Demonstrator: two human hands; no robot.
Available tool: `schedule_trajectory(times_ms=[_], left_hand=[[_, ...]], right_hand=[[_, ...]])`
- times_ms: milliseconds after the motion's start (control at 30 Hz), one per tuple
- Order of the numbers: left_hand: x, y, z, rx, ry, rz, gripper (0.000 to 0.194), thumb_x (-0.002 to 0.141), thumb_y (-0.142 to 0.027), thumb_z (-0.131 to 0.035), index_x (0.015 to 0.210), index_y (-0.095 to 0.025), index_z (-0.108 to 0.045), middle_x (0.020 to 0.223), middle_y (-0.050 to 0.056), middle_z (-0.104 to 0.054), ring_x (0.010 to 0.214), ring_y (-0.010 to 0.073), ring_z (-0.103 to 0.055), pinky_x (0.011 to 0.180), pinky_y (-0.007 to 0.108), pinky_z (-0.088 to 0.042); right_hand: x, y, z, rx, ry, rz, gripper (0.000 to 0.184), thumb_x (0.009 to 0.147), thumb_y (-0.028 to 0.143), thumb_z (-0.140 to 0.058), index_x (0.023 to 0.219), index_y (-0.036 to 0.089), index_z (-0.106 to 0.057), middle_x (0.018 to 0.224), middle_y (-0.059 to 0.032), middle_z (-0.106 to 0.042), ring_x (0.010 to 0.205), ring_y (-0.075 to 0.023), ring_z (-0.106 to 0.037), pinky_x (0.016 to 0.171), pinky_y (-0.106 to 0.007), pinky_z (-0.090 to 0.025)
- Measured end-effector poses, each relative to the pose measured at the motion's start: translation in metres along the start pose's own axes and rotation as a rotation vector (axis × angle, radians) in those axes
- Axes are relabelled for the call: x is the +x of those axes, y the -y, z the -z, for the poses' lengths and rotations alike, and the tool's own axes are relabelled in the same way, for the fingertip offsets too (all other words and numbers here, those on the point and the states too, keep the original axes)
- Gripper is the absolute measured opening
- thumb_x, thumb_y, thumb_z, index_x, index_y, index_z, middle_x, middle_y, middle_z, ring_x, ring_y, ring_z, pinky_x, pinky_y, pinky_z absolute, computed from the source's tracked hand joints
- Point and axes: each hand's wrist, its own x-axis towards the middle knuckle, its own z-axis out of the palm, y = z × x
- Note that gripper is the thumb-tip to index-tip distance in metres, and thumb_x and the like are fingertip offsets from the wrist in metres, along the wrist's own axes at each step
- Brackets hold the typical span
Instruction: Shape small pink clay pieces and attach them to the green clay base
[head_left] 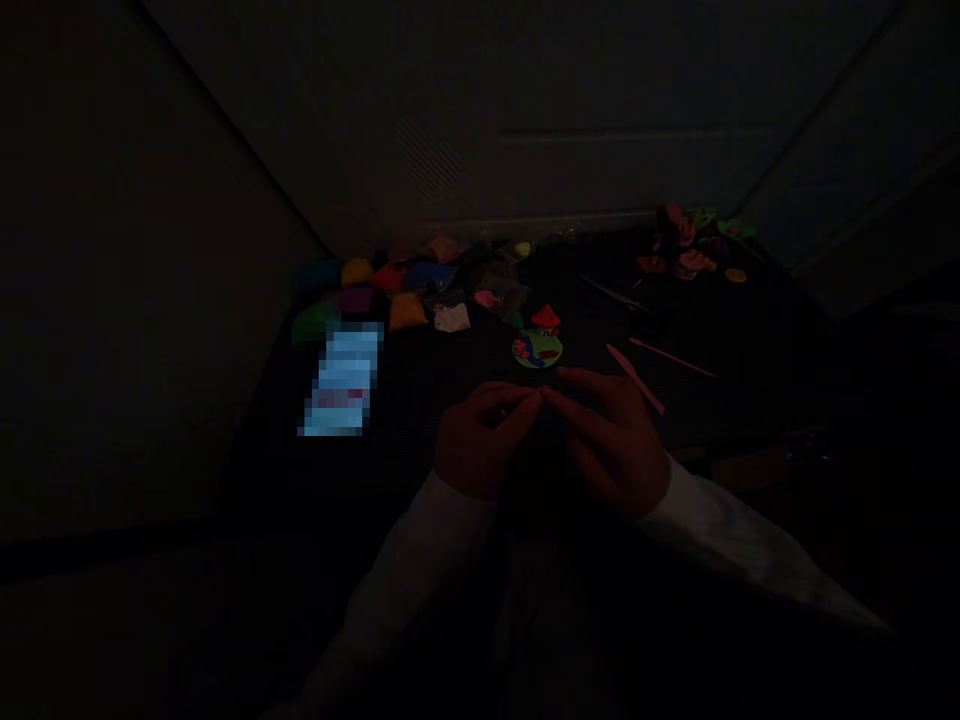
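Observation:
In dim light my left hand (476, 438) has its thumb and index finger pinched together. The tips of my right hand (616, 440) meet them at the same spot, its fingers closed toward that point. Whatever lies between the fingertips is too small and dark to name. Just beyond the hands lies a round green clay disc (534, 362) with pink, blue and dark red shapes on it. At its back edge stands a small clay house (547, 318) with a red pointed roof. A pink plastic clay knife (636, 380) lies near my right hand.
Clay packets, an orange one (407, 311) among them, line the back left. A phone with a lit, blurred screen (343, 378) is at left. A thin pink stick tool (671, 357) and scissors (613, 293) lie right. Colourful clay pieces (690, 262) sit back right, before a wall.

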Motion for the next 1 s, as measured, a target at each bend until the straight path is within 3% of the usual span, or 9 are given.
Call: schedule_trajectory(times_ms=[200, 500, 733, 867, 1000], left_hand=[[0.002, 0.000, 0.000, -0.020, 0.032, 0.058, 0.017, 0.068, -0.030, -0.055, 0.075, -0.018, -0.065, 0.079, 0.001, -0.065, 0.074, 0.0126, -0.058, 0.066, 0.023, -0.046], [0.004, 0.004, -0.001, 0.004, 0.094, 0.008, 0.018, 0.071, -0.031, -0.052, 0.076, -0.019, -0.064, 0.081, 0.000, -0.064, 0.079, 0.0129, -0.058, 0.073, 0.026, -0.044], [0.014, 0.028, -0.009, 0.443, -0.030, -0.314, 0.012, 0.067, -0.028, -0.058, 0.070, -0.020, -0.066, 0.082, 0.003, -0.063, 0.083, 0.0156, -0.054, 0.080, 0.033, -0.039], [0.018, 0.040, -0.015, 0.627, 0.005, -0.304, 0.013, 0.069, -0.031, -0.055, 0.072, -0.025, -0.067, 0.091, 0.001, -0.062, 0.090, 0.0192, -0.050, 0.081, 0.038, -0.037], [0.019, 0.046, -0.017, 0.710, -0.008, -0.287, 0.015, 0.070, -0.032, -0.054, 0.073, -0.026, -0.066, 0.095, 0.000, -0.062, 0.094, 0.0213, -0.047, 0.080, 0.040, -0.036]], right_hand=[[0.000, 0.002, -0.001, 0.098, 0.002, -0.056, 0.044, 0.074, 0.015, -0.042, 0.118, 0.021, -0.044, 0.123, -0.0059, -0.038, 0.102, -0.0186, -0.040, 0.085, -0.038, -0.036], [-0.004, 0.003, 0.003, 0.332, -0.032, -0.203, 0.035, 0.078, 0.020, -0.042, 0.113, 0.021, -0.047, 0.116, -0.0057, -0.044, 0.108, -0.0179, -0.040, 0.092, -0.038, -0.034], [-0.013, -0.023, 0.001, 0.194, -0.128, -0.277, 0.027, 0.077, 0.022, -0.043, 0.102, 0.020, -0.054, 0.110, -0.0054, -0.048, 0.107, -0.0181, -0.041, 0.093, -0.038, -0.033], [-0.013, -0.030, -0.009, 0.080, -0.080, -0.260, 0.027, 0.077, 0.022, -0.042, 0.100, 0.019, -0.056, 0.108, -0.0059, -0.050, 0.101, -0.0180, -0.044, 0.088, -0.037, -0.035], [-0.010, -0.026, -0.017, -0.085, 0.103, -0.205, 0.030, 0.075, 0.024, -0.044, 0.103, 0.022, -0.056, 0.112, -0.0051, -0.048, 0.098, -0.0214, -0.041, 0.082, -0.039, -0.032]])
